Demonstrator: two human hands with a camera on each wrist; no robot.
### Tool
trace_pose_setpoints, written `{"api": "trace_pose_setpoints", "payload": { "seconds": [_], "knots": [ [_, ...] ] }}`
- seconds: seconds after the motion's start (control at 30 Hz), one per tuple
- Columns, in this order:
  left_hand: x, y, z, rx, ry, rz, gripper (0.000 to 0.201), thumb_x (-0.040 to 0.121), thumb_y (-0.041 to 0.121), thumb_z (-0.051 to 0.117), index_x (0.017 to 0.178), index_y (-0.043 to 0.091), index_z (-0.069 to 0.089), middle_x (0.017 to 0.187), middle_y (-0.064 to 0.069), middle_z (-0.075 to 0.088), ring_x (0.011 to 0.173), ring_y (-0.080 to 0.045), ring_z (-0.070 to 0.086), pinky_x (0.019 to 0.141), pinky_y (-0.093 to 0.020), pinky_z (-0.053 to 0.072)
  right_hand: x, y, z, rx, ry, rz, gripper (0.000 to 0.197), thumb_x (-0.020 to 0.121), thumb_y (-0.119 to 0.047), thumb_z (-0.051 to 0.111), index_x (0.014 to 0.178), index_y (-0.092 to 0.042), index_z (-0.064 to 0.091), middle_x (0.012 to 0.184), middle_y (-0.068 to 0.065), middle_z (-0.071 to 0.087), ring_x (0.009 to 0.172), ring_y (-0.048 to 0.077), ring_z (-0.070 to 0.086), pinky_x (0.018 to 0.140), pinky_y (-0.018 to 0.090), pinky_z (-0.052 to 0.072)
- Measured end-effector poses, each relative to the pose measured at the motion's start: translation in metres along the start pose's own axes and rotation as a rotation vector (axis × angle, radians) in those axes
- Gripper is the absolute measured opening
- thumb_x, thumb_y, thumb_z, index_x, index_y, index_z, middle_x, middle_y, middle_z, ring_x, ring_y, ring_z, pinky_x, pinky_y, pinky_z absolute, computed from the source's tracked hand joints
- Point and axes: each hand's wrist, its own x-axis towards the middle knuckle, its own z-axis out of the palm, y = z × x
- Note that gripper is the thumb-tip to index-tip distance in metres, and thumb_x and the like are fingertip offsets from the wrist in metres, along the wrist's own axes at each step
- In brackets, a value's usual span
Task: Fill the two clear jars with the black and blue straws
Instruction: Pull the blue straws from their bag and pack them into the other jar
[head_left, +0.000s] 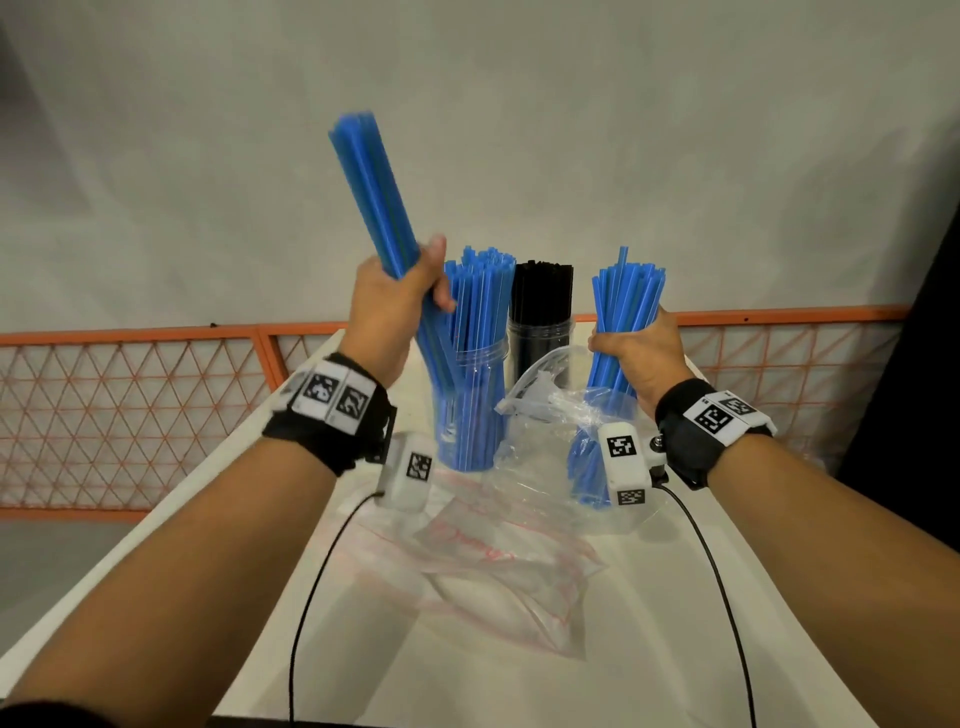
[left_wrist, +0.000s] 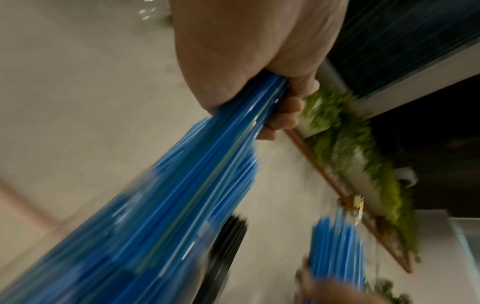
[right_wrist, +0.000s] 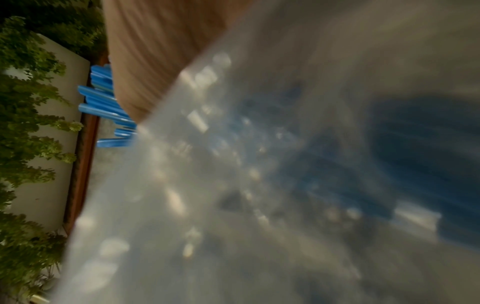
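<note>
My left hand (head_left: 397, 301) grips a bundle of blue straws (head_left: 371, 197) that slants up to the left; its lower ends reach into the near clear jar (head_left: 475, 410), which holds many blue straws. Behind it a second clear jar (head_left: 540, 338) stands packed with black straws (head_left: 543, 291). My right hand (head_left: 641, 353) grips another bundle of blue straws (head_left: 626, 312), upright, with its lower part inside a clear plastic bag (head_left: 550, 431). In the left wrist view my fingers (left_wrist: 288, 111) curl round the blue bundle (left_wrist: 207, 185). The bag (right_wrist: 233, 185) fills the blurred right wrist view, with blue straw tips (right_wrist: 103, 107) at the left.
The white table (head_left: 363, 649) runs away from me, with a flat empty zip bag (head_left: 493, 571) lying in the middle. Two black cables (head_left: 311, 597) trail from the wrist cameras. An orange mesh fence (head_left: 130, 405) and a grey wall stand behind.
</note>
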Motion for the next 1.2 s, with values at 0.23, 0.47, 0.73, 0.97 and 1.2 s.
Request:
{"api": "trace_pose_setpoints", "payload": {
  "seconds": [0.23,0.47,0.73,0.97,1.2],
  "knots": [
    [0.027,0.019,0.019,0.055,0.003,0.112,0.019,0.097,0.026,0.063,0.082,0.017,0.055,0.059,-0.002,0.061,0.064,-0.023,0.062,0.079,-0.04,0.054,0.001,0.0,0.0,-0.001,0.001,0.017,0.035,0.07,-0.003,0.079,0.09,-0.026,0.062,0.076,-0.011,0.068,0.071,0.003,0.069,0.063,0.02,0.054],
    [0.022,-0.019,0.018,0.045,-0.005,0.029,0.02,0.097,0.029,0.062,0.08,0.018,0.057,0.054,0.001,0.053,0.056,-0.019,0.052,0.072,-0.041,0.051,0.001,0.0,0.0,-0.004,-0.007,0.014,0.036,0.07,-0.003,0.079,0.09,-0.027,0.062,0.076,-0.01,0.068,0.07,0.003,0.069,0.06,0.017,0.053],
    [0.028,-0.041,0.026,0.193,0.035,-0.064,0.016,0.093,0.022,0.068,0.088,0.01,0.058,0.06,-0.003,0.06,0.055,-0.013,0.06,0.066,-0.026,0.054,-0.001,-0.002,0.0,-0.007,-0.009,0.014,0.034,0.071,-0.001,0.078,0.088,-0.025,0.06,0.084,-0.001,0.067,0.08,0.014,0.068,0.063,0.022,0.053],
    [0.071,0.001,0.039,0.381,0.204,0.127,0.046,0.077,0.015,0.072,0.113,0.024,0.044,0.077,0.004,0.061,0.056,-0.002,0.056,0.057,-0.019,0.052,-0.003,-0.004,-0.001,0.006,-0.016,0.025,0.032,0.072,-0.001,0.077,0.09,-0.022,0.061,0.085,0.0,0.067,0.08,0.013,0.067,0.063,0.02,0.052],
    [0.099,0.013,0.028,0.736,-0.047,0.104,0.045,0.079,0.006,0.061,0.121,0.021,0.055,0.086,-0.008,0.067,0.074,-0.024,0.064,0.075,-0.038,0.057,-0.004,-0.005,-0.002,0.002,-0.024,0.023,0.031,0.073,-0.002,0.077,0.091,-0.021,0.06,0.085,0.001,0.066,0.079,0.012,0.067,0.059,0.016,0.051]
  ]
}}
